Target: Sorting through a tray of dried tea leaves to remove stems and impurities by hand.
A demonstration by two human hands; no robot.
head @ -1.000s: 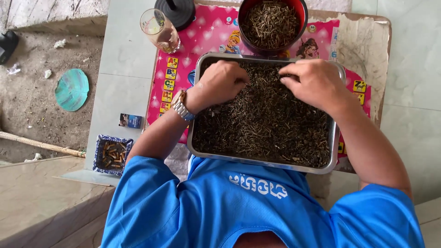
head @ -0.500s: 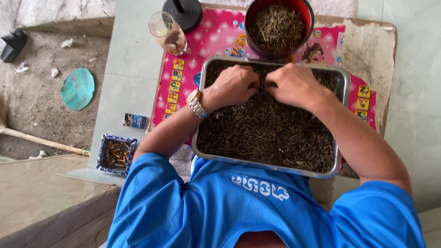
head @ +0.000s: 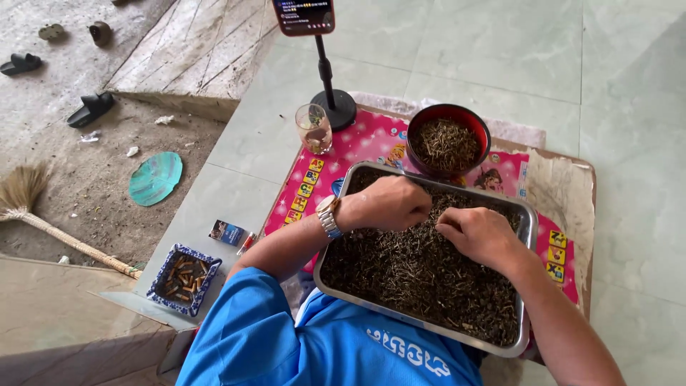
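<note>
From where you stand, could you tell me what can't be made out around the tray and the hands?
Head view only:
- Left hand fingertips: curled under the knuckles, so any pinch is hidden.
- Right hand fingertips: buried in the dark dried bits filling the metal tray.
- Phone on its stand: top cut off by the frame edge.
- Tray's near edge: partly covered by the blue shirt.

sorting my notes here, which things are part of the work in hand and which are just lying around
In use: left hand, right hand, metal tray of dark dried bits, red bowl.
Lying about: glass, ashtray, small box, broom, phone stand.
</note>
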